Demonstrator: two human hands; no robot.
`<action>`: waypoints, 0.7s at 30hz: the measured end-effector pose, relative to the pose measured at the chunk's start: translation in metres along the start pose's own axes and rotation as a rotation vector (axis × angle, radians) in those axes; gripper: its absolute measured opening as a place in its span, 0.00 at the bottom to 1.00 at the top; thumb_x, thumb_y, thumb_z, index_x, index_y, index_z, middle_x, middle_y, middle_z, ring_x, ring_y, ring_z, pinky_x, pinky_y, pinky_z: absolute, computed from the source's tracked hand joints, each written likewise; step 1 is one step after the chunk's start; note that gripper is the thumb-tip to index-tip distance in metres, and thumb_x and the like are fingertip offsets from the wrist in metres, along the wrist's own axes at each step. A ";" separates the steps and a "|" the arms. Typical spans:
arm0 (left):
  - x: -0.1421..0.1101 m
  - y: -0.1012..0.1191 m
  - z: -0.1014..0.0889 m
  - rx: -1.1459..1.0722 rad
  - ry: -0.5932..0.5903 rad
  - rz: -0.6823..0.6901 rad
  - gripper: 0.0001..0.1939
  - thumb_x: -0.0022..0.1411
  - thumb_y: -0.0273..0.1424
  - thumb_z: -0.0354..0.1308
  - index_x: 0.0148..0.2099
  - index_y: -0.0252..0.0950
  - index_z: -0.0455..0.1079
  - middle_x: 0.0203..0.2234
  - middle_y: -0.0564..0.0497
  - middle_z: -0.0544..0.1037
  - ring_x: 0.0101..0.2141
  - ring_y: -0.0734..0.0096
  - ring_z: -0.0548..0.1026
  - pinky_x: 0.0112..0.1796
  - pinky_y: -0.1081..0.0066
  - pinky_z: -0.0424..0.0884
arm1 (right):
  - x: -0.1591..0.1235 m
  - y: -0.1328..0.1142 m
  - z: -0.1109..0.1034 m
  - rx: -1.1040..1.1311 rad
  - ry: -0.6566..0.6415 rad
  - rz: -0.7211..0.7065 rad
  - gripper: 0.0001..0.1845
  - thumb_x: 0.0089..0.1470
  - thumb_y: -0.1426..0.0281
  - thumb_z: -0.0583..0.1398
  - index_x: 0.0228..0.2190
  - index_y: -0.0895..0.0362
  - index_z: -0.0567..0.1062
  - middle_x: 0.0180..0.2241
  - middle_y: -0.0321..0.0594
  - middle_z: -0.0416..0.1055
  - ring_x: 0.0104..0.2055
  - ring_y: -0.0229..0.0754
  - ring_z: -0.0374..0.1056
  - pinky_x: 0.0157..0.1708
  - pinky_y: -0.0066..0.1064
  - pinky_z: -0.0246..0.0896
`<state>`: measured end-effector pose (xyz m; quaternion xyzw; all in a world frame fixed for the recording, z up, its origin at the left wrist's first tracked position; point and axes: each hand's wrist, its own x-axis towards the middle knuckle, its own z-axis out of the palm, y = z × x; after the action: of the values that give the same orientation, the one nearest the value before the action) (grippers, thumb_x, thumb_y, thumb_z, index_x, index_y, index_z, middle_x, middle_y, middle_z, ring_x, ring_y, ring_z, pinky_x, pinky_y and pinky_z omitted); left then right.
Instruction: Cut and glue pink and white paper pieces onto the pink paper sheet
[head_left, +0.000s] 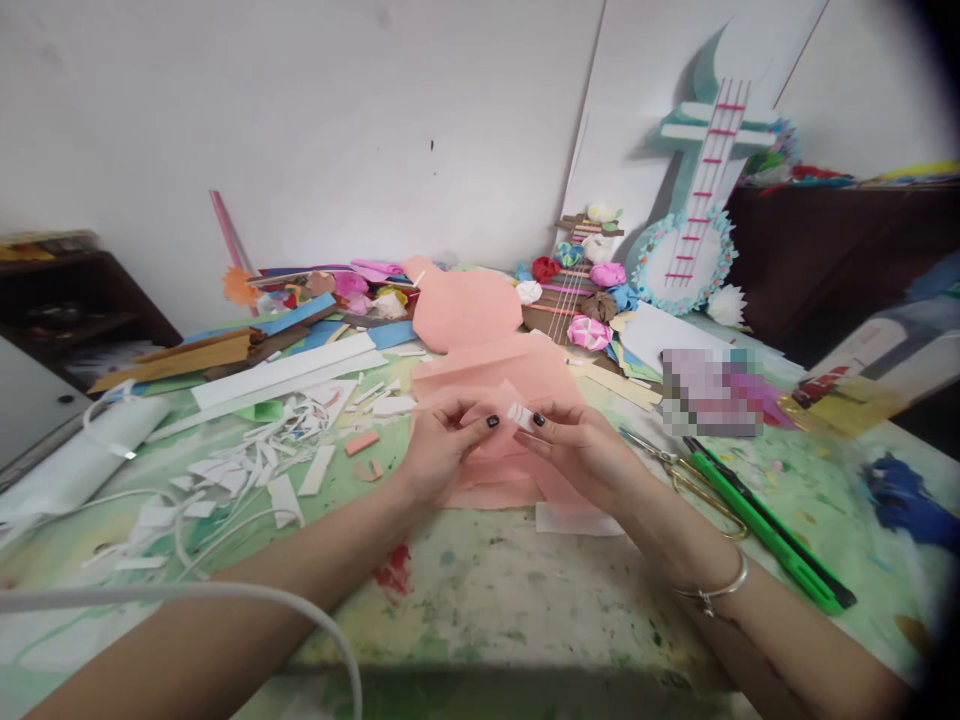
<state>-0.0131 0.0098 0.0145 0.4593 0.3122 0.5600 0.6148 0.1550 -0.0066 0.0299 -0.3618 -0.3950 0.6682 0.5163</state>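
Right hand (589,447) pinches white roll (517,413) over pink paper (487,370).
Fingertip grip, likely for control; left hand (442,445) curled, can't tell if gripping.

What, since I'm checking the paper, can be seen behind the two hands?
Behind the left hand and right hand, pink paper shows above and below them, on the table. Whatever lies directly behind their fingers and palms is covered.
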 end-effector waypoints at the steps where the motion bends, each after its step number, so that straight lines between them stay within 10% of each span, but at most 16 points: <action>1: -0.001 0.000 0.000 -0.014 -0.012 0.001 0.11 0.44 0.28 0.70 0.32 0.33 0.75 0.29 0.53 0.75 0.35 0.74 0.73 0.41 0.72 0.69 | 0.000 0.002 0.001 0.025 -0.009 0.001 0.10 0.36 0.71 0.70 0.26 0.58 0.78 0.34 0.38 0.74 0.40 0.40 0.69 0.48 0.36 0.61; 10: -0.002 0.003 -0.004 0.033 -0.165 -0.191 0.12 0.47 0.28 0.68 0.36 0.32 0.76 0.32 0.48 0.78 0.35 0.67 0.75 0.39 0.67 0.71 | 0.001 0.002 0.000 -0.161 0.061 -0.235 0.10 0.40 0.67 0.69 0.25 0.58 0.76 0.28 0.37 0.73 0.31 0.37 0.66 0.34 0.31 0.62; 21: -0.002 0.005 -0.003 0.277 -0.212 -0.021 0.13 0.46 0.27 0.68 0.37 0.33 0.75 0.32 0.49 0.78 0.33 0.69 0.76 0.37 0.70 0.72 | 0.002 0.000 0.001 -0.352 0.074 -0.291 0.11 0.40 0.65 0.68 0.27 0.57 0.76 0.30 0.38 0.74 0.33 0.39 0.67 0.37 0.32 0.61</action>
<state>-0.0183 0.0087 0.0176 0.5929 0.3243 0.4536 0.5810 0.1533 -0.0053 0.0303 -0.4096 -0.5344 0.4939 0.5502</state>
